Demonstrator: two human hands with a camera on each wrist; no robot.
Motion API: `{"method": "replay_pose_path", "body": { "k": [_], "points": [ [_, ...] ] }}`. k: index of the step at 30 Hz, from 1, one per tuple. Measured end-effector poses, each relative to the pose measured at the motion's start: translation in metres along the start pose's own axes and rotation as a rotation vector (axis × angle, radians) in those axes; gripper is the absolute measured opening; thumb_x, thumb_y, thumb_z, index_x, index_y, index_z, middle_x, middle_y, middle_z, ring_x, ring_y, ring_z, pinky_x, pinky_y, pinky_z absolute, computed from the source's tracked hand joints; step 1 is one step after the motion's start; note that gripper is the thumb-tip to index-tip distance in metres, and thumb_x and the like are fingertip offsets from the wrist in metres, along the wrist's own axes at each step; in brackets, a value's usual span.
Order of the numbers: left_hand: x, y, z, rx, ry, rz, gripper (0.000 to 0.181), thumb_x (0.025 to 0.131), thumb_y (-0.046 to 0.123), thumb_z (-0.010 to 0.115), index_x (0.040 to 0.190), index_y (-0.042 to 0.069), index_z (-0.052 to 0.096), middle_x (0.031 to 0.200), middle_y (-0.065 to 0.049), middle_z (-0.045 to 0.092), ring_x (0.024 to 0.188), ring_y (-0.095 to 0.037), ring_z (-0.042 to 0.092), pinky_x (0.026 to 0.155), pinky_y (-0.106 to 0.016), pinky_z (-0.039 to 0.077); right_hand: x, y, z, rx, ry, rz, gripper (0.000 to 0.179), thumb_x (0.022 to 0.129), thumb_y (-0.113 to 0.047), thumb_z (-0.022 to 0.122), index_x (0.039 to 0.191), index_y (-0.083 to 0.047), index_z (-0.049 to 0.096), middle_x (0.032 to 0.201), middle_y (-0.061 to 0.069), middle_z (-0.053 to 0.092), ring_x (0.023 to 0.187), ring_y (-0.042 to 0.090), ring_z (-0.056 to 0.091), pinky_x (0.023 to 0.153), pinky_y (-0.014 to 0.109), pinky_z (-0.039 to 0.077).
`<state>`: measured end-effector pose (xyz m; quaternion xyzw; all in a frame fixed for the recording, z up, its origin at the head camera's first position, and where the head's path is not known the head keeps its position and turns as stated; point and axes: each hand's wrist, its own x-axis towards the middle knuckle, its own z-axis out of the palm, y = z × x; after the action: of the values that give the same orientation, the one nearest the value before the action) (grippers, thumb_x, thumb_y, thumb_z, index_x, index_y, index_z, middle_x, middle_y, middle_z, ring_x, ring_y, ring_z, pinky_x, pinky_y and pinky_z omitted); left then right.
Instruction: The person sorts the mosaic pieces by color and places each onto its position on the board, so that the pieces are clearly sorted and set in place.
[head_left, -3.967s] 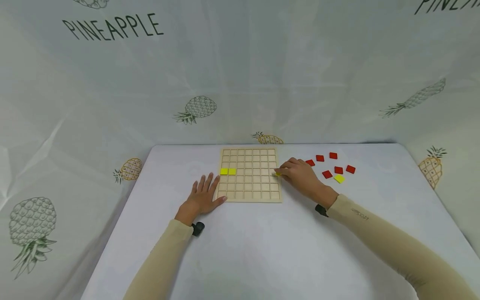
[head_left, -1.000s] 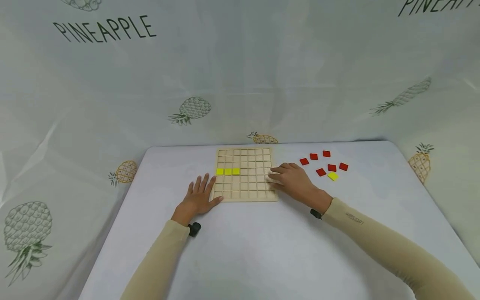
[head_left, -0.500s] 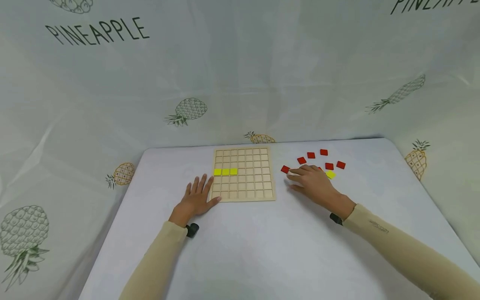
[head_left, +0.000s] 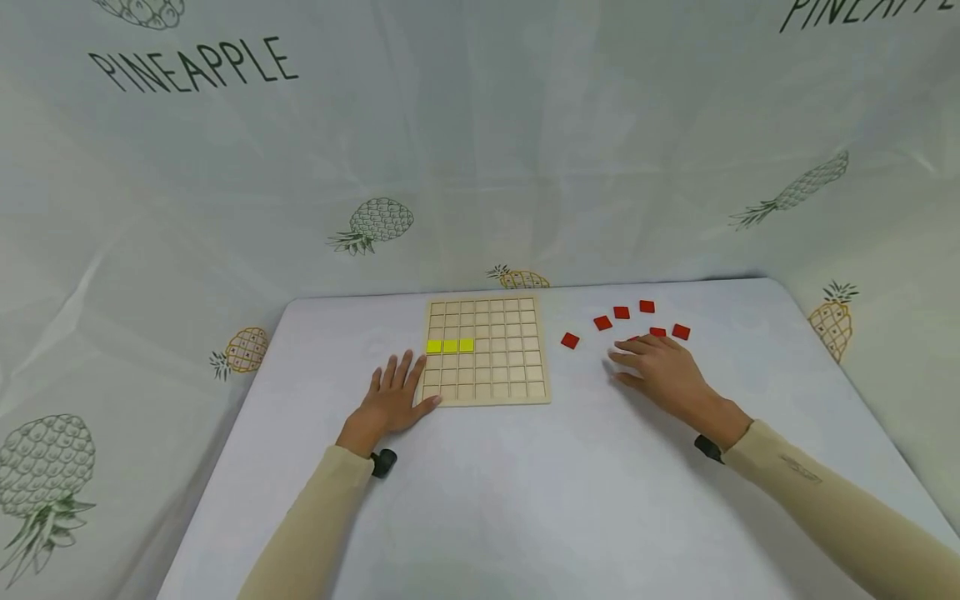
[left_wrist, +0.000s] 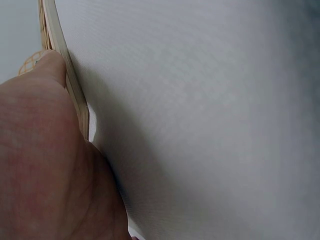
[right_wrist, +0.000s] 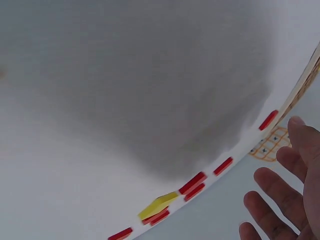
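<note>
My left hand [head_left: 387,408] lies spread with its fingers straight, fingertips and thumb at the left and front edges of a wooden grid board [head_left: 510,375]. Three yellow square tiles [head_left: 450,346] sit side by side in one row of the board, starting at its left side. To the right of the board, my right hand [head_left: 663,375] hovers over the table, fingers apart and loosely bent, holding nothing. Close beyond its fingers lie several red square tiles [head_left: 622,312]. A loose yellow tile [right_wrist: 157,205] shows among them in the right wrist view; the hand hides it in the head view.
One red tile [head_left: 570,341] lies apart, near the board's right edge. The white table [head_left: 510,492] ends at the back against a hanging pineapple-print sheet [head_left: 465,150]. A black wrist strap [head_left: 384,462] sits on the left wrist.
A third yellow tile has joined the row since the oldest frame. My right hand has drawn away from the board to the right, uncovering a red tile. The left hand stays put.
</note>
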<state>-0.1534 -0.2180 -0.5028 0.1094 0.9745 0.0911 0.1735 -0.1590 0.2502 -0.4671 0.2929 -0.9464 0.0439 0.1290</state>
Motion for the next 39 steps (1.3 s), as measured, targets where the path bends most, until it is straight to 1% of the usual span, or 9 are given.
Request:
{"method": "replay_pose_path", "body": {
  "k": [5, 9, 12, 19, 21, 26, 29, 34, 39],
  "points": [
    [-0.004, 0.005, -0.005, -0.002, -0.02, -0.011, 0.088, 0.11, 0.058, 0.042, 0.171, 0.008, 0.002, 0.177, -0.021, -0.008, 0.162, -0.045, -0.008, 0.129, -0.063, -0.004, -0.012, 0.012, -0.002, 0.017, 0.022, 0.026, 0.043, 0.081, -0.013, 0.092, 0.121, -0.005, 0.08, 0.123, 0.018, 0.076, 0.114, 0.039, 0.07, 0.094, 0.059, 0.057],
    [-0.009, 0.012, -0.012, -0.008, -0.03, -0.014, 0.086, 0.11, 0.053, 0.045, 0.171, 0.007, 0.004, 0.176, -0.022, -0.006, 0.162, -0.046, -0.006, 0.129, -0.063, -0.002, -0.019, 0.02, -0.004, 0.024, 0.019, 0.05, 0.042, 0.081, -0.011, 0.092, 0.12, -0.003, 0.08, 0.121, 0.019, 0.076, 0.114, 0.04, 0.07, 0.094, 0.063, 0.056],
    [-0.012, 0.013, -0.015, -0.022, -0.016, -0.005, 0.085, 0.11, 0.052, 0.046, 0.17, 0.005, 0.008, 0.176, -0.025, -0.002, 0.162, -0.048, -0.002, 0.129, -0.064, 0.0, -0.024, 0.025, -0.006, 0.021, 0.012, 0.076, 0.042, 0.081, -0.012, 0.092, 0.12, -0.003, 0.079, 0.122, 0.021, 0.076, 0.114, 0.041, 0.07, 0.096, 0.065, 0.054],
    [-0.012, 0.012, -0.014, -0.017, -0.022, -0.009, 0.084, 0.111, 0.051, 0.045, 0.17, 0.005, 0.007, 0.176, -0.024, -0.003, 0.162, -0.047, -0.003, 0.129, -0.063, -0.001, -0.034, 0.038, -0.006, -0.003, 0.005, 0.116, 0.044, 0.08, -0.01, 0.092, 0.121, 0.001, 0.078, 0.121, 0.024, 0.075, 0.112, 0.044, 0.068, 0.095, 0.065, 0.054],
    [-0.01, 0.01, -0.011, -0.014, -0.016, -0.007, 0.085, 0.111, 0.052, 0.045, 0.17, 0.006, 0.005, 0.176, -0.023, -0.005, 0.162, -0.047, -0.005, 0.129, -0.063, -0.001, -0.036, 0.042, -0.005, 0.001, 0.007, 0.121, 0.044, 0.081, -0.008, 0.091, 0.122, 0.001, 0.077, 0.121, 0.025, 0.075, 0.111, 0.044, 0.068, 0.094, 0.065, 0.055],
    [-0.004, 0.004, -0.003, -0.013, -0.004, 0.004, 0.088, 0.11, 0.056, 0.042, 0.171, 0.007, 0.002, 0.176, -0.021, -0.009, 0.162, -0.046, -0.008, 0.128, -0.064, -0.003, -0.04, 0.049, -0.004, 0.015, 0.029, 0.093, 0.045, 0.079, 0.002, 0.089, 0.122, 0.001, 0.077, 0.122, 0.026, 0.074, 0.107, 0.045, 0.069, 0.089, 0.063, 0.057],
    [-0.004, 0.003, -0.003, -0.016, -0.003, 0.007, 0.089, 0.109, 0.058, 0.042, 0.171, 0.008, 0.002, 0.177, -0.021, -0.008, 0.162, -0.046, -0.008, 0.128, -0.064, -0.003, -0.041, 0.052, -0.003, 0.022, 0.038, 0.077, 0.047, 0.077, 0.006, 0.088, 0.122, 0.002, 0.076, 0.122, 0.027, 0.074, 0.107, 0.045, 0.07, 0.089, 0.064, 0.057],
    [-0.003, 0.003, -0.002, 0.004, -0.001, 0.001, 0.088, 0.11, 0.057, 0.041, 0.171, 0.009, 0.001, 0.177, -0.021, -0.008, 0.162, -0.046, -0.008, 0.128, -0.064, -0.002, -0.041, 0.056, 0.001, 0.012, 0.001, 0.088, 0.049, 0.08, 0.008, 0.086, 0.126, 0.002, 0.074, 0.126, 0.027, 0.072, 0.11, 0.046, 0.069, 0.092, 0.064, 0.056],
    [-0.005, 0.005, -0.005, -0.019, -0.007, -0.001, 0.088, 0.11, 0.057, 0.043, 0.171, 0.008, 0.003, 0.177, -0.021, -0.008, 0.162, -0.046, -0.008, 0.128, -0.064, -0.003, -0.04, 0.057, 0.003, 0.0, -0.036, 0.093, 0.045, 0.082, 0.007, 0.084, 0.126, 0.004, 0.074, 0.127, 0.027, 0.072, 0.113, 0.047, 0.068, 0.092, 0.064, 0.056]
  ]
}}
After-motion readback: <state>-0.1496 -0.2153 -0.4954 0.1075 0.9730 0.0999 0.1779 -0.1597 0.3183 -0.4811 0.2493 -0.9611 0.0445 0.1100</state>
